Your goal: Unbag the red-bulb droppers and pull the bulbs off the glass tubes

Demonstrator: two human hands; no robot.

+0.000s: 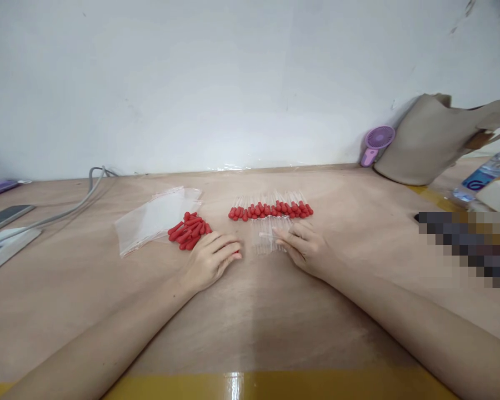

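My left hand (pixel 214 258) is closed, with a bit of a red rubber bulb showing at its fingertips. Just behind it lies a pile of loose red rubber bulbs (pixel 188 232). With thumb and fingers pinched, my right hand (pixel 306 247) holds a thin clear glass tube (pixel 268 235) crosswise above a row of bare glass tubes (pixel 261 244). Beyond that row, several droppers (pixel 270 209) lie side by side, their red bulbs toward me and clear stems toward the wall. My fingers hide part of the held bulb and tube.
Clear plastic bags (pixel 150 216) lie left of the loose bulbs. A phone (pixel 8 216), a white box (pixel 12 247) and a grey cable (pixel 79 205) are at far left. A purple handheld fan (pixel 377 141), a beige bag (pixel 425 139) and a plastic bottle (pixel 489 172) stand at right.
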